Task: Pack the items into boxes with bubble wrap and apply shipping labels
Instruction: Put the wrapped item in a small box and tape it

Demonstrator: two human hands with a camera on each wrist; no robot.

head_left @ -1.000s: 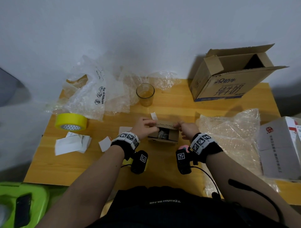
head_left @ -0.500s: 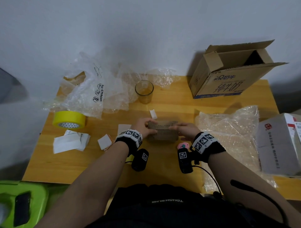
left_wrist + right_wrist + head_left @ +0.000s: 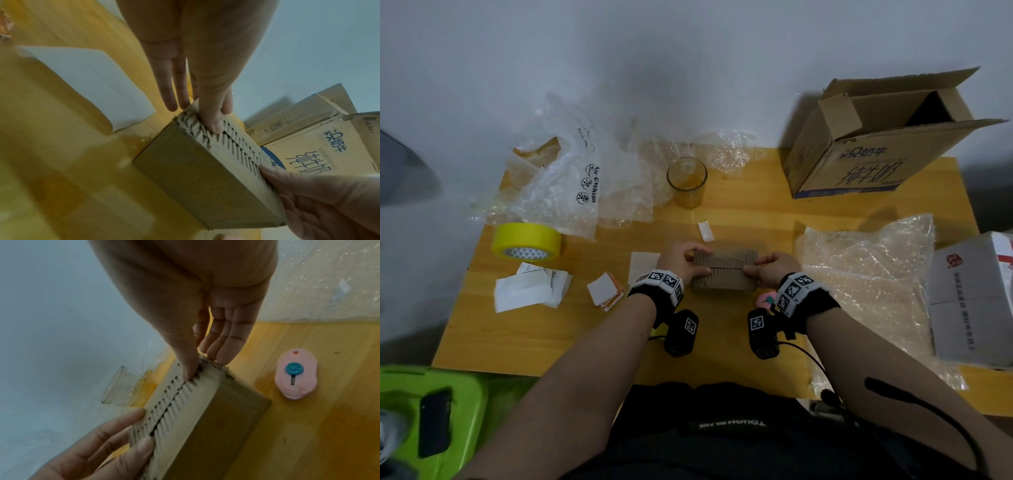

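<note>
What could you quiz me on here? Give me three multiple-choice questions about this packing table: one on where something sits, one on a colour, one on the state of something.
1. Where is the pink cutter?
A. On the table beside the small cardboard box
B. Inside the drinking glass
C. On top of the tape roll

2. What colour is the tape roll?
A. Blue
B. Yellow
C. Red

3. What state are the small cardboard box's top flaps in?
A. Standing wide open
B. Torn off
C. Folded shut, held by both hands

Answers:
1 A: the right wrist view shows it lying on the wood next to the box.
2 B: the roll at the table's left is yellow.
3 C: the left hand and right hand pinch the flaps together along the seam.
</note>
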